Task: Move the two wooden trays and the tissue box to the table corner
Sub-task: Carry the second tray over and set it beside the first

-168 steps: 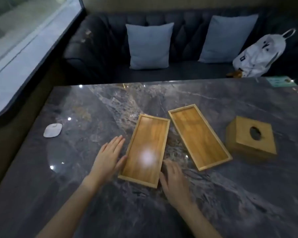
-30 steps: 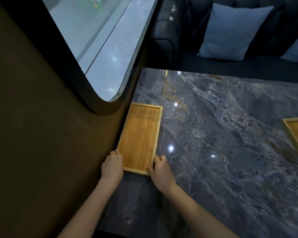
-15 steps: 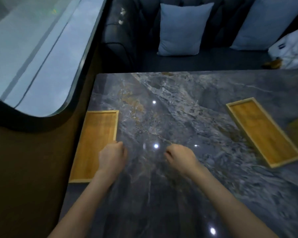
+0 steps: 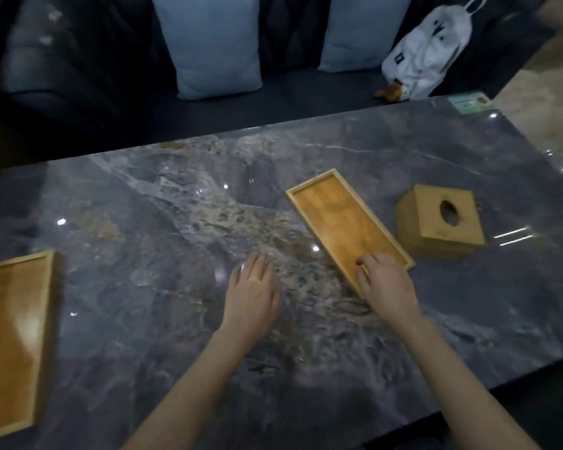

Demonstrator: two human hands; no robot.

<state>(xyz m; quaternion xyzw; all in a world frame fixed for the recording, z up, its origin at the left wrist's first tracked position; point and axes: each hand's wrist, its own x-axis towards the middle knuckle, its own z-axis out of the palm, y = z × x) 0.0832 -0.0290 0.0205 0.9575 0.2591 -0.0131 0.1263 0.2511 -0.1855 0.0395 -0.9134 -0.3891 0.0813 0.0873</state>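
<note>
One wooden tray (image 4: 12, 339) lies flat at the left edge of the dark marble table (image 4: 176, 241). The second wooden tray (image 4: 342, 219) lies at an angle in the middle right. My right hand (image 4: 384, 284) covers that tray's near end, fingers curled over its rim. My left hand (image 4: 252, 289) hovers flat over the bare table to the tray's left, fingers apart, holding nothing. The wooden tissue box (image 4: 441, 220), with an oval hole on top, stands just right of the second tray.
A dark sofa (image 4: 78, 76) with two pale blue cushions (image 4: 213, 43) runs along the table's far side. A white backpack (image 4: 431, 51) leans on it at the right. A green card (image 4: 468, 103) lies at the far right table corner.
Both hands left the first tray at the left edge and swung right. My right hand has reached the second tray's near end; my left hand has opened flat.
</note>
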